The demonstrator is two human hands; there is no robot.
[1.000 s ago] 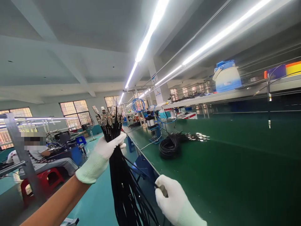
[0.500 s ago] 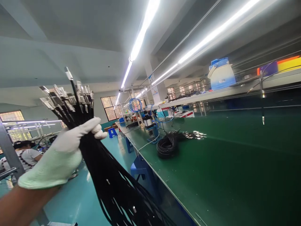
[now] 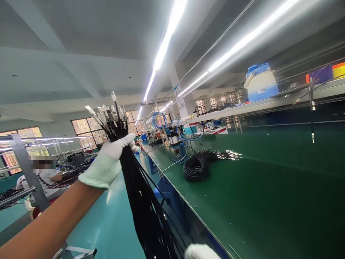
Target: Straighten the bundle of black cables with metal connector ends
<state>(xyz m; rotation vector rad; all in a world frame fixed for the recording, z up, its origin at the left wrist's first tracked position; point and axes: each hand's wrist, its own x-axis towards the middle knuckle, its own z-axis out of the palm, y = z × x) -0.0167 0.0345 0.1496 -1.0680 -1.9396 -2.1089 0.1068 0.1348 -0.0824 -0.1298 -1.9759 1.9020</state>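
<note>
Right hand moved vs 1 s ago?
Yes. The right hand has dropped toward the bottom edge, lower along the green bench's near edge; only the glove top shows.

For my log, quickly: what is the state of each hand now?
Left hand: closed around the black cable bundle, below its metal plug ends.
Right hand: only a gloved edge visible; grip cannot be told.

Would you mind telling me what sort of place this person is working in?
Most likely a cable assembly workshop: a long green workbench with a coil of black cable on it, a bundle of black cables with metal ends in the left hand, and another person seated nearby.
</note>
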